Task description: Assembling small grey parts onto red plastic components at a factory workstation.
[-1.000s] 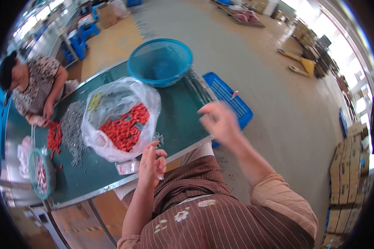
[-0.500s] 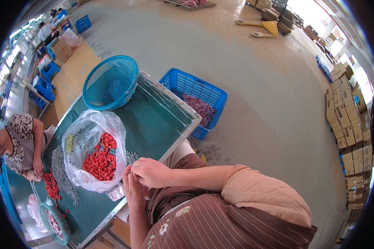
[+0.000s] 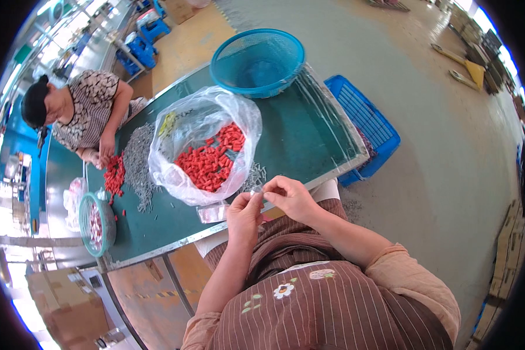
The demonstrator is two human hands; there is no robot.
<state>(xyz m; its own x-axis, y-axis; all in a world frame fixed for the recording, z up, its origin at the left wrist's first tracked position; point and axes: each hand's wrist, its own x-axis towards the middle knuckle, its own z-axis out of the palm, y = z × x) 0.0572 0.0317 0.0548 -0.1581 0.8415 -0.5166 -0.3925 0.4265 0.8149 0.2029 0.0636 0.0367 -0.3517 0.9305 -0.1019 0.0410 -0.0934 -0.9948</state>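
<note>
In front of my body, just above the table's near edge, my left hand (image 3: 245,217) is closed with thumb and fingertips pinching a small whitish piece (image 3: 254,192). My right hand (image 3: 291,200) is pinched closed against the same spot, its fingertips meeting the left ones. The piece is too small to name more exactly. Beyond my hands stands an open clear plastic bag (image 3: 248,125) holding many short red cylindrical pieces (image 3: 207,166). A small heap of grey pin-like pieces (image 3: 255,177) lies beside the bag. A clear packet (image 3: 213,213) rests by the table edge.
On the green table (image 3: 309,125) are a blue mesh basket (image 3: 256,88), a large grey pin heap (image 3: 139,160), loose red pieces (image 3: 115,175) and a small green basket (image 3: 87,248). Across it, a co-worker (image 3: 93,111) handles small pieces. A blue crate (image 3: 385,137) stands beyond the right edge.
My view has turned left, so table and bag sit further right in it. My fingertips, formerly partly covered by the right hand, now show pinched together around a small whitish piece.
</note>
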